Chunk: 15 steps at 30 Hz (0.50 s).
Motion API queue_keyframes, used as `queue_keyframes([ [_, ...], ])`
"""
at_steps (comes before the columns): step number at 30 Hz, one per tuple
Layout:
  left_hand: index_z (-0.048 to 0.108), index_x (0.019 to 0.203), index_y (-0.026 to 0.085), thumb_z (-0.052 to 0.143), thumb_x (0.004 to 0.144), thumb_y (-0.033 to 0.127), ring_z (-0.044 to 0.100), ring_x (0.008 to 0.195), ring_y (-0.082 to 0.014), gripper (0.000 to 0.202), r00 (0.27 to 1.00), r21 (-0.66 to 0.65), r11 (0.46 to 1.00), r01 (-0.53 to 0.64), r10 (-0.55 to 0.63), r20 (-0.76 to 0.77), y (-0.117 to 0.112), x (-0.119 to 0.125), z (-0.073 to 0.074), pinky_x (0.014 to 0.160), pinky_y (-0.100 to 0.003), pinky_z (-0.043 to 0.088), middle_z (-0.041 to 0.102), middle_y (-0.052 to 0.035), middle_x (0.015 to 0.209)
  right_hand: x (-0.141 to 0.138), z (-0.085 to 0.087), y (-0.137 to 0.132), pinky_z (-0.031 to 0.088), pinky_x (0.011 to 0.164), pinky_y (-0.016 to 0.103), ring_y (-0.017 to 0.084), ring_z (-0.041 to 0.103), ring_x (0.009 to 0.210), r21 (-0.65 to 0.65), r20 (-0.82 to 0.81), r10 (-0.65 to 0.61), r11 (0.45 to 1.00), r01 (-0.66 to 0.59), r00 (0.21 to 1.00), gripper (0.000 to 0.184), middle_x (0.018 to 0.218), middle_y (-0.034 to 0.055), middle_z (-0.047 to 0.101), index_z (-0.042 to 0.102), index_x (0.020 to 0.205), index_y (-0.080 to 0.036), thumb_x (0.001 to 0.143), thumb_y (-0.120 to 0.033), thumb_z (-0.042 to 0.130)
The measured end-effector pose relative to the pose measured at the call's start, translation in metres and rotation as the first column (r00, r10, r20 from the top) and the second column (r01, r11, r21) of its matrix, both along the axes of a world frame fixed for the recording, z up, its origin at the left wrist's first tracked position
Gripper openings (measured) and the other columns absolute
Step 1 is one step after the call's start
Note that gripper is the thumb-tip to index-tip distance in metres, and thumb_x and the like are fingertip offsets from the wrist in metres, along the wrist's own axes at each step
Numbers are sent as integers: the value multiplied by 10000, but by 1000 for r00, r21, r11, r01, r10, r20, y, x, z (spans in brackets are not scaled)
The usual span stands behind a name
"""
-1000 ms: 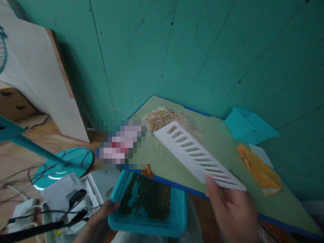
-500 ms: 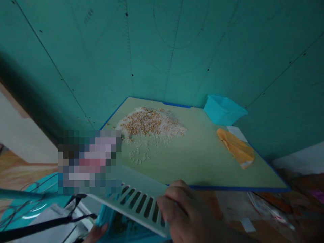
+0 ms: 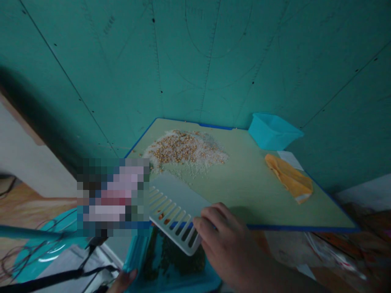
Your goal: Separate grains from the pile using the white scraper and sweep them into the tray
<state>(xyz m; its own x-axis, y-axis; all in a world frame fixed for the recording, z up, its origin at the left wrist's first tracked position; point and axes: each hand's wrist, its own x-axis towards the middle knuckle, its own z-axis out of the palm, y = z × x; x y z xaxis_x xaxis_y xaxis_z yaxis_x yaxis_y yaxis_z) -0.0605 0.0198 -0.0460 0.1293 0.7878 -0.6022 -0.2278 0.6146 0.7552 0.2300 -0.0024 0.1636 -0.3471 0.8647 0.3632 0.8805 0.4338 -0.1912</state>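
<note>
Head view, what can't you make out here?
Head view, left hand: cut by the bottom edge; whether it holds the tray is unclear.
Head view, tray contents: dark, blurred, partly under the comb in the right hand.
Head view, comb's left end: behind the pixelated patch.

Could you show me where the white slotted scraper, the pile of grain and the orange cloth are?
white slotted scraper (image 3: 175,209), head view, on its slotted middle.
pile of grain (image 3: 183,148), head view, on the heap's centre.
orange cloth (image 3: 288,177), head view, on the middle of its folds.
</note>
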Motion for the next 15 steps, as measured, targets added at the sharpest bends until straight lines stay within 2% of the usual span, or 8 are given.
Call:
queue_keyframes([
  [1,688,806,348,828,325,461,563,1054,-415,513,1000,-6,1000,-14,14,-18,4,1,-7,894,-502,463,677,25,495,3,0,0,461,696,335,205,513,829,0,-5,-11,1000,11,1000,190,875,33,584,557,928,-196,770,-92,576],
  [3,687,835,374,830,268,411,550,1064,-445,586,998,-19,999,-41,40,-37,7,4,-15,882,-506,475,693,31,486,9,0,0,456,705,340,211,516,837,8,-3,-44,999,44,999,229,883,35,591,566,940,-194,757,-58,569],
  [9,678,948,312,770,405,356,628,921,-435,553,997,-43,996,-76,76,-14,-6,8,-15,803,-564,503,720,26,528,34,1,10,448,715,333,204,530,822,8,28,-110,994,109,994,213,872,38,605,590,845,-197,744,-17,536],
  [12,673,962,314,749,404,274,647,875,-414,565,995,-31,995,-97,97,-3,-2,7,-17,737,-520,543,701,43,489,50,3,15,448,722,342,216,533,849,-19,58,-131,991,132,990,219,883,46,607,590,836,-194,747,-14,502],
  [15,669,966,320,721,440,269,653,869,-390,531,992,-22,992,-123,122,-13,6,5,-22,668,-450,569,679,49,450,66,5,19,444,735,342,213,533,860,-36,75,-153,987,156,985,235,895,47,606,586,841,-193,756,-10,464],
])
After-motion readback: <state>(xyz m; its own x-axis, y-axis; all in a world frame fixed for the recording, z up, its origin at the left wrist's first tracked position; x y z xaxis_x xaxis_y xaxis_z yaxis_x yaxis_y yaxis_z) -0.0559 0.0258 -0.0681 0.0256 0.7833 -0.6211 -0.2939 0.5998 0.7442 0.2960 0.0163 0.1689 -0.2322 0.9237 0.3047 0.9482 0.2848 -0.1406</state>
